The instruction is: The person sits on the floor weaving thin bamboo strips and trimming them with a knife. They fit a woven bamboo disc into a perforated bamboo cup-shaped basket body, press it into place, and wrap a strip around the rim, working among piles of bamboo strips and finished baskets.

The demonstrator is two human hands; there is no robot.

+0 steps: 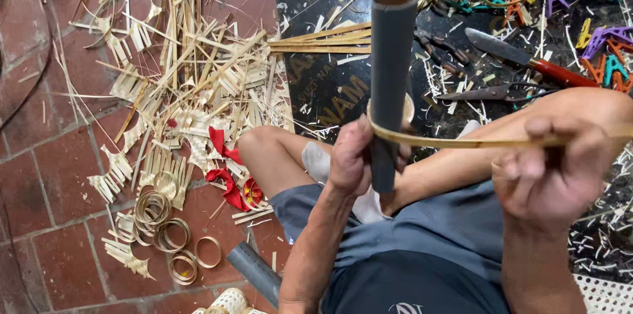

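Observation:
My left hand [355, 159] grips a dark grey tube [390, 70] and holds it upright in front of me. A thin bamboo strip [455, 142] bends around the tube's lower part and runs to the right. My right hand [550, 169] pinches that strip and holds it taut, level with the left hand. Both hands hover above my lap, over my grey shorts [428, 254] and bent legs.
Loose bamboo strips and offcuts [191, 70] litter the red tile floor at left, with bamboo rings [165, 228] and red ribbon [227, 169]. A second grey tube [254, 271] lies by my leg. On the dark mat lie scissors [494, 93], a red-handled knife [527, 57] and coloured woven shapes [593, 4].

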